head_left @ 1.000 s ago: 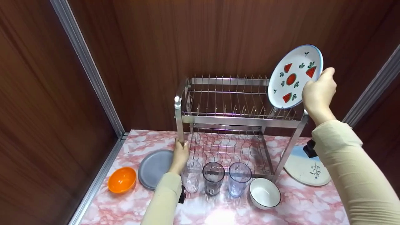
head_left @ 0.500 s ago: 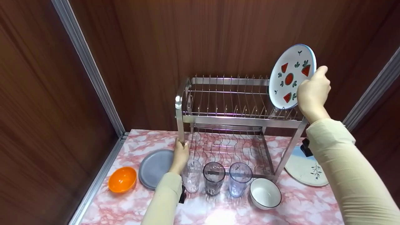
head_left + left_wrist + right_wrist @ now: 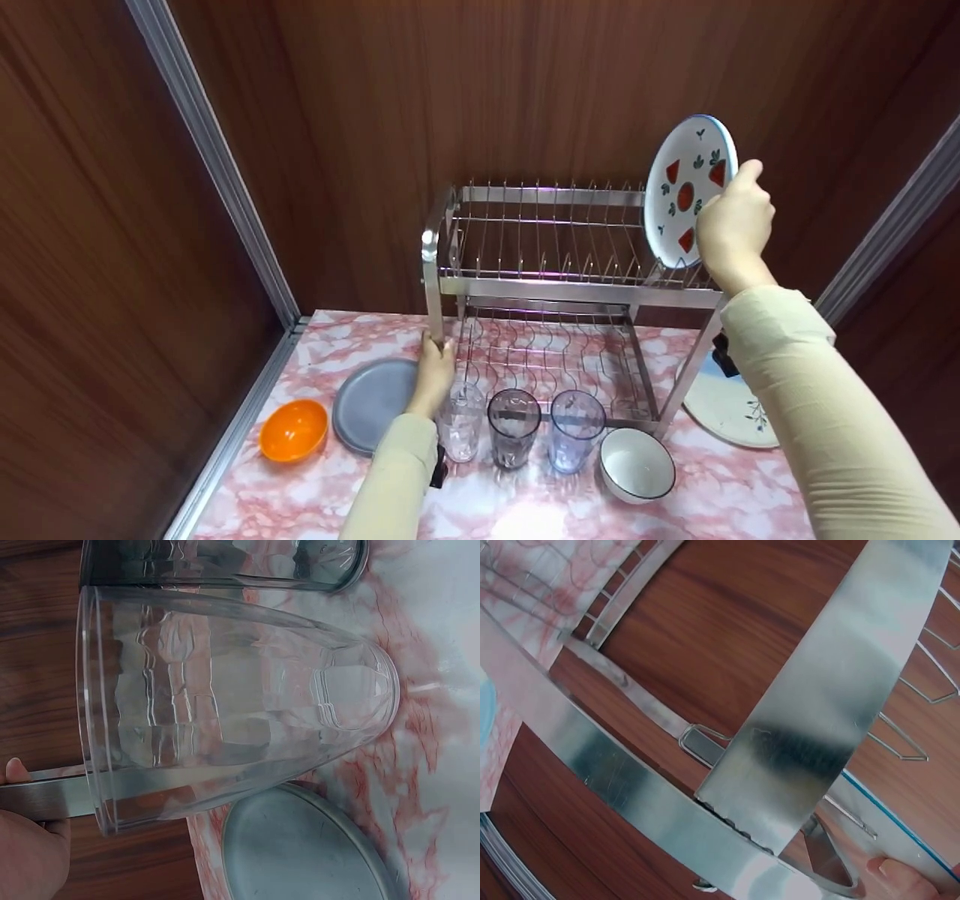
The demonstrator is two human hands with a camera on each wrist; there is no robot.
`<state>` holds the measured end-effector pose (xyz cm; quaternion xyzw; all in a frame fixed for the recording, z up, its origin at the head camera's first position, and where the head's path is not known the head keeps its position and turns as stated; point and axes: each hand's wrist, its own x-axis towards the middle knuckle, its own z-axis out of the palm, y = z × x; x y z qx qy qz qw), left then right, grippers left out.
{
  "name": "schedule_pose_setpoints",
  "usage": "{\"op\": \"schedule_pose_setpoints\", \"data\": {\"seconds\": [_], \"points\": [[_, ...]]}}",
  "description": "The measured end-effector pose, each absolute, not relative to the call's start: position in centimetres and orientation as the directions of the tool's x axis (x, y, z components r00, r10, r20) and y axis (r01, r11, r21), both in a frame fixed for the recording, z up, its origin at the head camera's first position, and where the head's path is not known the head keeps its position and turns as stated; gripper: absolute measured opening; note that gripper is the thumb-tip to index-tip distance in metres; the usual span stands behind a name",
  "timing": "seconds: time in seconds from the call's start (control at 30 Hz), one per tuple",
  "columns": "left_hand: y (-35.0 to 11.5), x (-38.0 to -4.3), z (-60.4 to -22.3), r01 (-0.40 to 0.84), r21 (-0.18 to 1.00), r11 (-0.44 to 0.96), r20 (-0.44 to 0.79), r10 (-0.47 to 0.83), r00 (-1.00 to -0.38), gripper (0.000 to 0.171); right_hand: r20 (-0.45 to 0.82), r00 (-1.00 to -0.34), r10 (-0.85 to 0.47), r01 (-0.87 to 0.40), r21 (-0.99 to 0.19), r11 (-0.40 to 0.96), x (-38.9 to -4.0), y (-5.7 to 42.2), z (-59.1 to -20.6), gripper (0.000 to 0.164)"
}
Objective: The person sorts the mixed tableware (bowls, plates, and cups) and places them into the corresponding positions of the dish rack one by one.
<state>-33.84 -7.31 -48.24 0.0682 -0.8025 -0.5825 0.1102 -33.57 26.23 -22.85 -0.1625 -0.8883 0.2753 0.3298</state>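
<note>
In the head view my right hand (image 3: 735,225) holds a white plate (image 3: 675,214) with red fruit drawings and a blue rim by its right edge. The plate stands steeply tilted at the right end of the metal dish rack's (image 3: 577,290) upper tier, its lower edge among the wire prongs. The right wrist view shows a fingertip (image 3: 904,881) on the plate's pale face, beyond the steel frame. My left hand (image 3: 435,375) grips the rack's left front post. In the left wrist view, a clear glass (image 3: 240,690) stands close in front of that post (image 3: 64,797).
A dark glass (image 3: 513,431), a bluish glass (image 3: 576,431) and a white bowl (image 3: 636,465) line the rack's front. Left are a grey plate (image 3: 371,405) and an orange bowl (image 3: 294,431). A cream and blue plate (image 3: 727,412) lies right. Wood panels enclose the back and sides.
My right hand has moved left with the fruit plate, which has turned more edge-on and dropped slightly toward the prongs. The left hand stays on the post.
</note>
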Motion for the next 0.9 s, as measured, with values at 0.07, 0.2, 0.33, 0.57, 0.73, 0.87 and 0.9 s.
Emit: {"op": "schedule_pose_setpoints", "data": {"seconds": [0.07, 0.2, 0.33, 0.57, 0.73, 0.87, 0.9], "points": [[-7.3, -33.8, -48.2, 0.012, 0.947, 0.32, 0.093, -0.24, -0.966, 0.052, 0.5, -0.733, 0.462, 0.11, -0.583, 0.805, -33.6, 26.1, -23.0, 0.029], [-7.2, -33.7, -48.3, 0.006, 0.948, 0.317, 0.087, -0.244, -0.966, 0.056, 0.491, -0.749, 0.444, 0.115, -0.564, 0.818, -33.6, 25.9, -23.4, 0.031], [-7.1, -33.7, -48.4, 0.018, 0.951, 0.308, 0.095, -0.236, -0.967, 0.052, 0.479, -0.758, 0.443, 0.12, -0.565, 0.816, -33.6, 26.0, -23.8, 0.032], [-7.1, -33.8, -48.3, 0.023, 0.95, 0.31, 0.102, -0.241, -0.965, 0.044, 0.479, -0.756, 0.446, 0.121, -0.567, 0.814, -33.5, 26.0, -24.0, 0.032], [-7.2, -33.9, -48.2, 0.014, 0.951, 0.308, 0.092, -0.24, -0.966, 0.038, 0.486, -0.747, 0.453, 0.117, -0.575, 0.81, -33.6, 26.0, -24.0, 0.03], [-7.2, -34.0, -48.2, 0.003, 0.956, 0.294, 0.075, -0.236, -0.969, 0.042, 0.478, -0.746, 0.463, 0.118, -0.59, 0.799, -33.5, 26.2, -24.1, 0.03], [-7.2, -34.0, -48.3, -0.002, 0.956, 0.293, 0.07, -0.236, -0.969, 0.044, 0.475, -0.746, 0.466, 0.118, -0.595, 0.795, -33.4, 26.2, -24.2, 0.03]]}}
